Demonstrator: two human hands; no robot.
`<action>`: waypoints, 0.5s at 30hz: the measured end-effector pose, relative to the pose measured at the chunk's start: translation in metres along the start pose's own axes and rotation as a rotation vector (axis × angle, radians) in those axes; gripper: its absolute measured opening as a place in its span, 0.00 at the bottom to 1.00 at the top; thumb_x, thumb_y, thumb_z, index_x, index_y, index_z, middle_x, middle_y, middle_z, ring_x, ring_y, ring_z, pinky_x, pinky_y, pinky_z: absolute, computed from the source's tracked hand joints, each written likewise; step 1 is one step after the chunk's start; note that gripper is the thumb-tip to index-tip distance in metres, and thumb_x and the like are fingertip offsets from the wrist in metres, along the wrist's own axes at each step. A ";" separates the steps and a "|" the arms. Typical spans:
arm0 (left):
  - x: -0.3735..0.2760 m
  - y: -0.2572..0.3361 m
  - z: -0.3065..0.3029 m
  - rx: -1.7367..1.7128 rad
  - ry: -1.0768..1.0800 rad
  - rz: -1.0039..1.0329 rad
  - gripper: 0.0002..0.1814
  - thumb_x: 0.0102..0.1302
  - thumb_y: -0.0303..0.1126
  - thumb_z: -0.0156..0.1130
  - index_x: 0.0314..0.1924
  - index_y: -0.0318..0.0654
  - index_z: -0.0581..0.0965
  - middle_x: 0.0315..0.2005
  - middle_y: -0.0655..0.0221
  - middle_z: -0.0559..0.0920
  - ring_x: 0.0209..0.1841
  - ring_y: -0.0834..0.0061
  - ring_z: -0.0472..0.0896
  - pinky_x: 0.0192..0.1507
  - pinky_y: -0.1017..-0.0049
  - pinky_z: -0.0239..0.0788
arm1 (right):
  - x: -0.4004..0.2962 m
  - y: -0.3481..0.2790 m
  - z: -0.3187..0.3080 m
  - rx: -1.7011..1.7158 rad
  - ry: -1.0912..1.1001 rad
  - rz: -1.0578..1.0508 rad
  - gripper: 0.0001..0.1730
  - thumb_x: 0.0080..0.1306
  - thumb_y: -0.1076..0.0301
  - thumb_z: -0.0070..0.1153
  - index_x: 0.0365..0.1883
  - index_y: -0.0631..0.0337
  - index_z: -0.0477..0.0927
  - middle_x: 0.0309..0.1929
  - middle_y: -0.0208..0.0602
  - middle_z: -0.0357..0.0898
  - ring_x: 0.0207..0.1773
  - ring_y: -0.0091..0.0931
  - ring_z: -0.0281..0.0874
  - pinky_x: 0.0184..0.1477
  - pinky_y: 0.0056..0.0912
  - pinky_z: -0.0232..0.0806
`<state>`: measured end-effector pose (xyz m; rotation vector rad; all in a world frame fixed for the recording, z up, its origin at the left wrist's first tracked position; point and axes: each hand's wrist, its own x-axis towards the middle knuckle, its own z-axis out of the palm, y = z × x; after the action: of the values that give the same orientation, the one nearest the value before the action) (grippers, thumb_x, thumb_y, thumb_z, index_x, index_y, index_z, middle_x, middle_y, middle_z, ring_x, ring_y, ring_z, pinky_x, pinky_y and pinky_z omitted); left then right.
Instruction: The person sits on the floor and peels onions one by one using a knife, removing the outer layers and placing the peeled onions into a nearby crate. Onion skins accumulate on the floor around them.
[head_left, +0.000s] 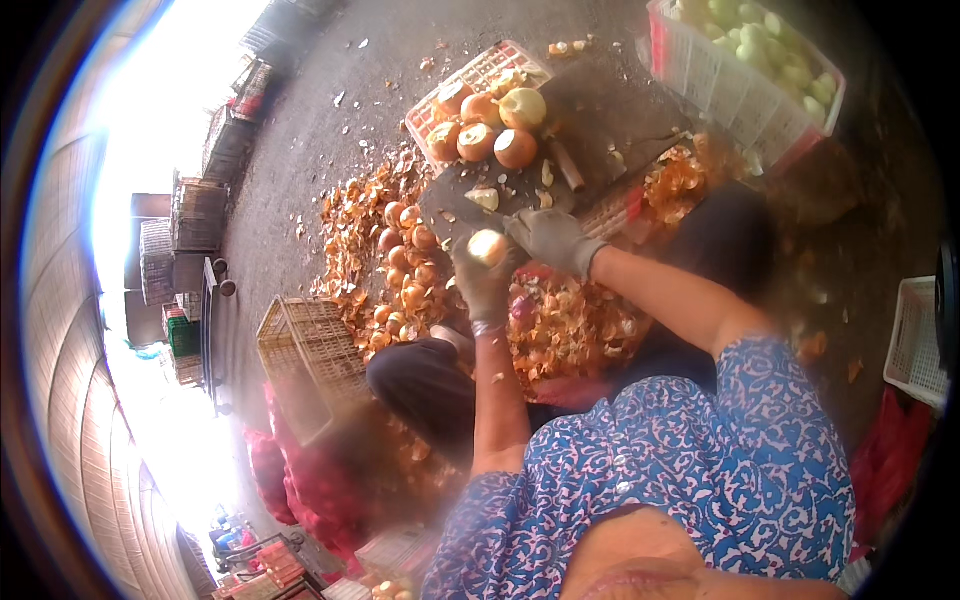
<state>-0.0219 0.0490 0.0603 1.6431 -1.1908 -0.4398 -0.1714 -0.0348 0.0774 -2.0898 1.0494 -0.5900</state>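
My left hand (480, 289), in a grey work glove, is closed around a partly peeled onion (488, 247) with a pale, shiny top. Just right of it is my right hand (551, 236), gloved too, its fingers bent close to that onion. Whether those fingers grip anything is hidden. Beyond both hands lies a dark board (469, 199) with onion pieces on it, among them a cut wedge (483, 198). A wooden handle (567, 165) rests on the board's right part. Several onions (477, 142) with cut tops are grouped at the far side, by a crate (495, 67).
Loose onion skins (570, 330) heap up between my legs. More onions (409, 247) lie among skins at the left. A plastic crate (311, 352) stands near my left knee, with red mesh sacks (315, 465) behind it. At the upper right, a white crate (739, 97) holds peeled onions (765, 45).
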 end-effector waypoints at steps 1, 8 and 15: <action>-0.004 0.008 -0.002 -0.280 0.000 -0.172 0.39 0.53 0.31 0.78 0.62 0.30 0.67 0.50 0.61 0.79 0.50 0.70 0.79 0.53 0.70 0.75 | -0.004 0.000 0.000 0.016 0.022 0.001 0.29 0.79 0.45 0.40 0.43 0.62 0.82 0.41 0.56 0.85 0.49 0.50 0.82 0.55 0.52 0.70; 0.012 -0.014 -0.028 -0.069 -0.176 0.031 0.40 0.49 0.31 0.78 0.60 0.30 0.69 0.50 0.59 0.79 0.50 0.70 0.80 0.54 0.71 0.74 | -0.006 -0.009 -0.032 0.158 0.009 0.011 0.27 0.78 0.46 0.43 0.43 0.62 0.82 0.40 0.57 0.84 0.47 0.51 0.82 0.53 0.54 0.70; 0.017 0.008 -0.026 -0.336 -0.272 -0.358 0.35 0.52 0.27 0.71 0.61 0.29 0.72 0.53 0.58 0.81 0.54 0.71 0.81 0.55 0.70 0.75 | -0.017 0.008 -0.025 0.047 0.163 -0.163 0.21 0.76 0.51 0.50 0.45 0.62 0.82 0.33 0.54 0.84 0.38 0.50 0.83 0.42 0.52 0.73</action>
<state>0.0016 0.0476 0.0829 1.5315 -0.9474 -1.0590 -0.2019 -0.0337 0.0856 -2.1269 0.9495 -0.8704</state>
